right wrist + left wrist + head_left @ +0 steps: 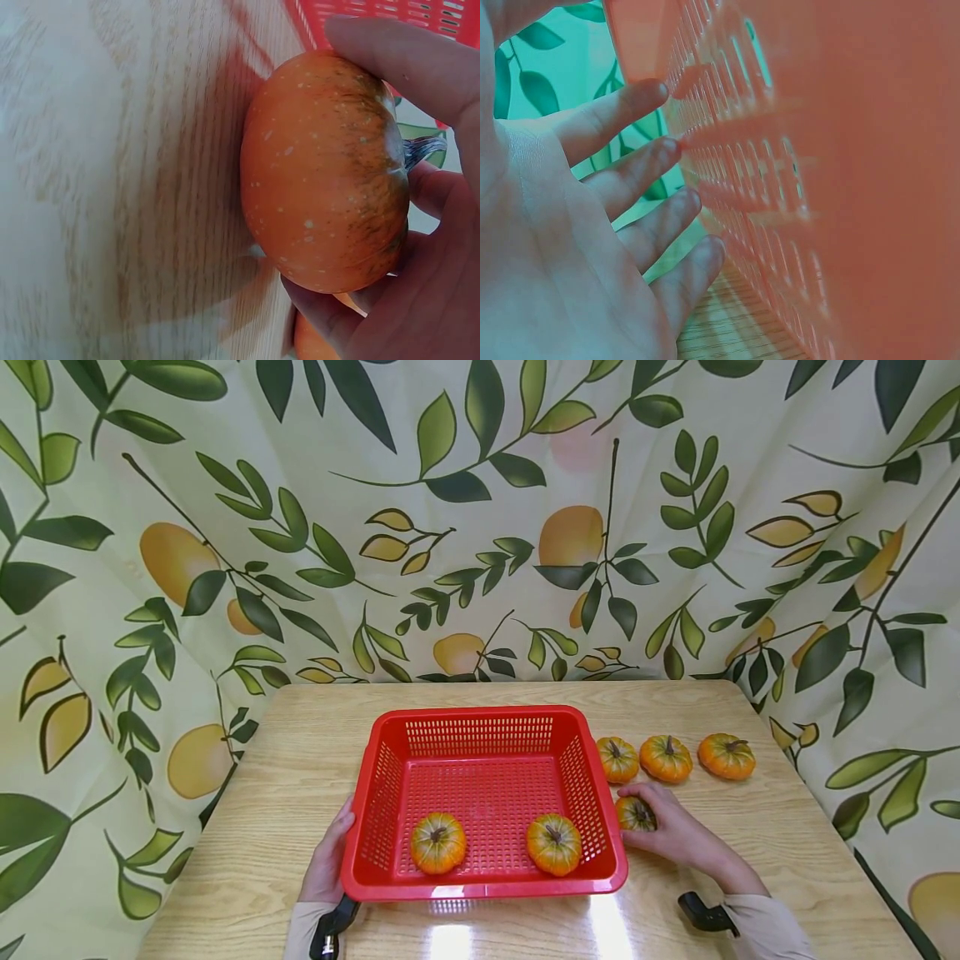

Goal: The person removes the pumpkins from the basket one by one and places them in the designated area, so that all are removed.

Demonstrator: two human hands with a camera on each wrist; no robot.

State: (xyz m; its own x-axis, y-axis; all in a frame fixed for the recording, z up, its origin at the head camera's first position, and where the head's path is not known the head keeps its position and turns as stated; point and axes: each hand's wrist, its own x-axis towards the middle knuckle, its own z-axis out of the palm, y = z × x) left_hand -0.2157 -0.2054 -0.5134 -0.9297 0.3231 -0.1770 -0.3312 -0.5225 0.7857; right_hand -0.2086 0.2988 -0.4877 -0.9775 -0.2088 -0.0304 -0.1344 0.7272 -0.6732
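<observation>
A red plastic basket [480, 888] with slotted walls stands on the table, two small orange pumpkins inside: one pumpkin [438, 843] at the front left, another pumpkin [553, 845] at the front right. My left hand [328, 858] is at the basket's left side; in the left wrist view its straight, spread fingers [646, 161] have their tips right at the slotted wall. Just right of the basket, my right hand [671, 828] grips a small pumpkin [322, 172] between thumb and fingers, its stem facing the palm. That pumpkin is close over the table and partly hidden by the hand in the head view.
Behind the right hand, a row of three pumpkins lies on the table: a near pumpkin [618, 760] beside the basket wall, a middle pumpkin [666, 758] and a far-right pumpkin [726, 756]. A leaf-patterned cloth [480, 560] hangs around the wooden table [262, 777].
</observation>
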